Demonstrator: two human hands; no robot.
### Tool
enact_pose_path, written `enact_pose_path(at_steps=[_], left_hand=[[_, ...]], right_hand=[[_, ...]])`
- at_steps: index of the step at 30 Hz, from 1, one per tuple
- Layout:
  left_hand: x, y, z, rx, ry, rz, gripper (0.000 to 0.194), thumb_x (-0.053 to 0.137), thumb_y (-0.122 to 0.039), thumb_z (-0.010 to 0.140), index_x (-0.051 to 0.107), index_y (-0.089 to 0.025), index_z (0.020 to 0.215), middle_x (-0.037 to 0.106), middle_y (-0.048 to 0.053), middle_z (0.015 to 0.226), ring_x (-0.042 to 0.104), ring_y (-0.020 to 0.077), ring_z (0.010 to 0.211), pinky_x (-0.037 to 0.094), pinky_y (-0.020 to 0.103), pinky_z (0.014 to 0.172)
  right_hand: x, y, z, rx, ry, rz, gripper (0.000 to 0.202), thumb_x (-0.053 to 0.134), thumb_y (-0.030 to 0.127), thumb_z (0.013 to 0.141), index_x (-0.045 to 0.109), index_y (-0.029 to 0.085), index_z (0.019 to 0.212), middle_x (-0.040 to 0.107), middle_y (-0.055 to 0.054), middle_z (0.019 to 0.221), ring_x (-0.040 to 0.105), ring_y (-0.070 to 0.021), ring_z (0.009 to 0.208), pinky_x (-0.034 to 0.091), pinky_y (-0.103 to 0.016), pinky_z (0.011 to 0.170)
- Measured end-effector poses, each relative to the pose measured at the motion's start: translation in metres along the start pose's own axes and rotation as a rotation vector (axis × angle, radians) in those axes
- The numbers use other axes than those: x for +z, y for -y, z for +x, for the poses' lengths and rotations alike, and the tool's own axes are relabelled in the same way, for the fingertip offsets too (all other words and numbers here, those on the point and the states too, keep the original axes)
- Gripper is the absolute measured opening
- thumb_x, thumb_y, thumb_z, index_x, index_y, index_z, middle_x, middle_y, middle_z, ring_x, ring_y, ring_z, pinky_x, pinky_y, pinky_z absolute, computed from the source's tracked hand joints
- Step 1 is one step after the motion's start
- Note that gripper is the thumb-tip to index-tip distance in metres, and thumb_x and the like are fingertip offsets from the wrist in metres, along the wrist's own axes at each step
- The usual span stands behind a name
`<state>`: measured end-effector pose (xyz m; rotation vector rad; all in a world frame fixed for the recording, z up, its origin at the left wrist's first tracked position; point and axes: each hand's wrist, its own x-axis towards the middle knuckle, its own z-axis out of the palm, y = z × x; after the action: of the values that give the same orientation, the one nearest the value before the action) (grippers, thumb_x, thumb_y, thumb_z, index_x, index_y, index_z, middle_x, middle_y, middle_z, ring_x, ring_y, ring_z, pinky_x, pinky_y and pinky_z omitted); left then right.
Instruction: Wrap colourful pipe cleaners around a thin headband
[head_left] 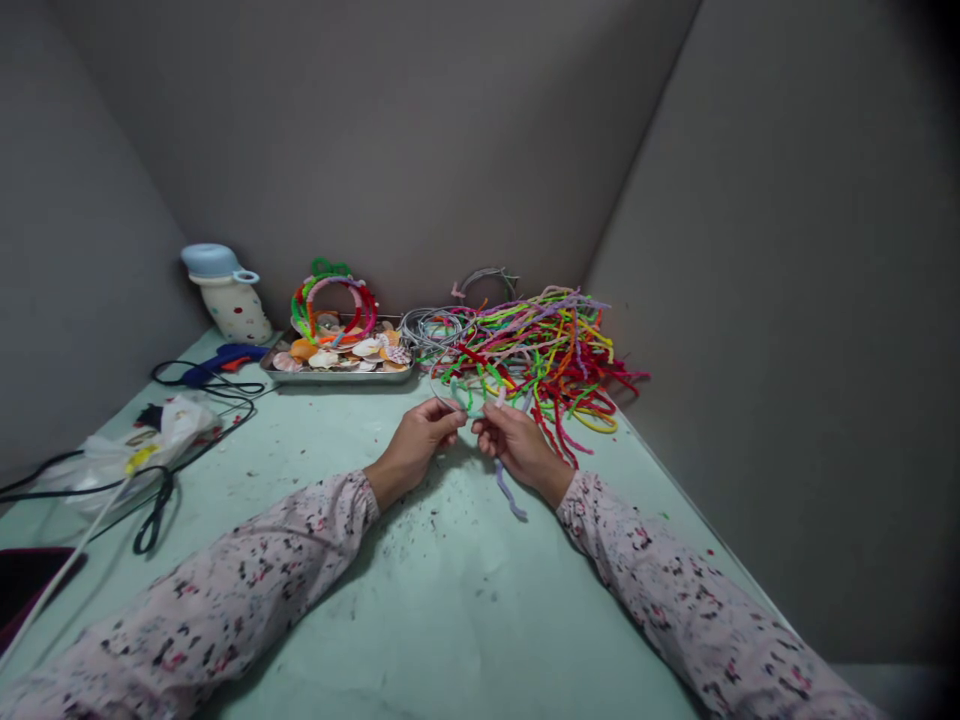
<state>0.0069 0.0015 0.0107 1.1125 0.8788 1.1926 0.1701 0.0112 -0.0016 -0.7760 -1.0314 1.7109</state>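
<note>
Near the middle of the pale green table, my left hand [421,440] pinches a thin grey wire ring that arches up toward the back. Close on its right, my right hand [523,447] is closed on a lavender pipe cleaner [510,495], whose tail hangs below the fingers. Green and pale teal fuzzy strands [471,398] show between and just above the fingertips; how they join the wire is too small to tell. Behind both hands lie a coil of grey wire [439,328] and a heap of many-coloured pipe cleaners [555,345].
A metal tray [341,377] of seashells has colourful wrapped rings [336,300] on it. Left of it are a bottle [229,300], a blue tool [217,365], black cables and a plastic bag [169,430]. Grey walls enclose the table [465,620] behind and at right.
</note>
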Motion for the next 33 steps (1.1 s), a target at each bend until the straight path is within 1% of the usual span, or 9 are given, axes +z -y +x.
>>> enact_pose_path(at_steps=[3,8,13,19,28,33], left_hand=[[0.0003,-0.0002,-0.0005,-0.018,-0.007,-0.011,0.029,0.076,-0.035,0.066,0.063,-0.014,0.082,0.056,-0.003,0.069,0.046,0.0053,0.053,0.033,0.019,0.049],[0.0008,-0.0012,-0.0012,-0.044,-0.025,-0.044,0.034,0.078,-0.033,0.063,0.063,-0.016,0.088,0.056,-0.004,0.066,0.047,0.0058,0.053,0.034,0.019,0.049],[0.0006,-0.0017,-0.0013,-0.057,-0.012,-0.076,0.031,0.077,-0.029,0.065,0.063,-0.016,0.088,0.056,-0.004,0.066,0.047,0.0054,0.053,0.035,0.019,0.05],[-0.0002,0.0002,-0.0022,-0.04,0.001,-0.048,0.032,0.076,-0.028,0.066,0.062,-0.015,0.091,0.056,-0.004,0.067,0.046,0.0048,0.052,0.032,0.018,0.048],[0.0012,-0.0015,-0.0022,-0.022,0.004,-0.021,0.027,0.075,-0.027,0.065,0.061,-0.015,0.084,0.058,-0.003,0.068,0.046,0.0056,0.052,0.032,0.02,0.049],[0.0006,-0.0015,-0.0021,-0.041,0.02,-0.014,0.027,0.074,-0.029,0.065,0.063,-0.015,0.086,0.06,-0.002,0.072,0.048,0.0061,0.053,0.033,0.02,0.05]], right_hand=[[0.0004,0.0006,-0.0001,-0.006,-0.013,0.004,0.028,0.067,0.042,0.077,0.056,0.016,0.08,0.065,0.0,0.068,0.055,-0.0059,0.046,0.037,-0.016,0.038],[0.0,0.0011,0.0,-0.011,-0.031,0.015,0.028,0.068,0.042,0.076,0.057,0.017,0.08,0.066,0.0,0.068,0.055,-0.0061,0.046,0.038,-0.016,0.038],[-0.0011,0.0002,0.0005,-0.015,-0.03,0.033,0.027,0.068,0.041,0.077,0.058,0.016,0.079,0.066,0.0,0.069,0.056,-0.0062,0.046,0.04,-0.016,0.038],[-0.001,0.0004,0.0009,-0.016,-0.026,0.044,0.027,0.068,0.041,0.079,0.057,0.016,0.079,0.066,0.0,0.068,0.056,-0.0062,0.046,0.04,-0.015,0.038],[-0.0014,-0.0003,0.0006,-0.013,-0.019,0.051,0.026,0.068,0.039,0.079,0.058,0.015,0.079,0.066,-0.001,0.067,0.057,-0.006,0.045,0.04,-0.014,0.037],[-0.0027,-0.0015,0.002,-0.017,-0.014,0.042,0.027,0.068,0.04,0.079,0.058,0.015,0.078,0.066,-0.001,0.066,0.057,-0.0059,0.045,0.04,-0.014,0.037]])
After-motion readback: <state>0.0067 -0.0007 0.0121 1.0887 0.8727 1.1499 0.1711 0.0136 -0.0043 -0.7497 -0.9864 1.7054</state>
